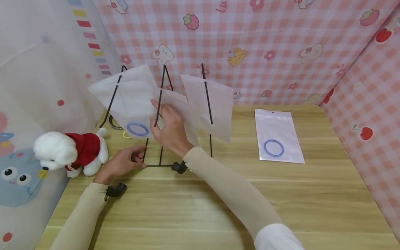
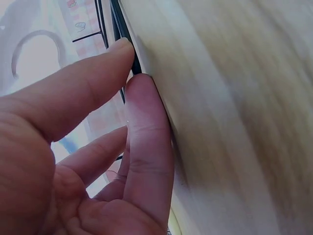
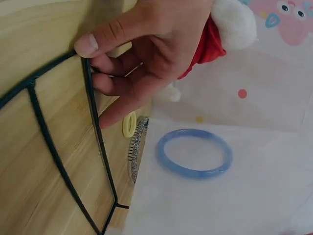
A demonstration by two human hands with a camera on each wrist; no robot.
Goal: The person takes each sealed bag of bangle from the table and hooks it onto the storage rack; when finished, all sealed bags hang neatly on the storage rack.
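Note:
My left hand pinches the lower front corner of a black wire rack between thumb and fingers; the left wrist view shows this closely. My right hand is raised at the rack's middle prong, thumb and index finger apart, beside the right edge of a white bag. That bag hangs on the left prong with a blue bangle showing at its bottom; the right wrist view shows this bangle too. Another white bag hangs behind my right hand, and a third bag hangs on the right prong.
A flat white bag with a blue bangle lies on the wooden table at the right. A plush white dog in red stands at the left. Behind the rack are a yellow ring and a sparkly toothed headband.

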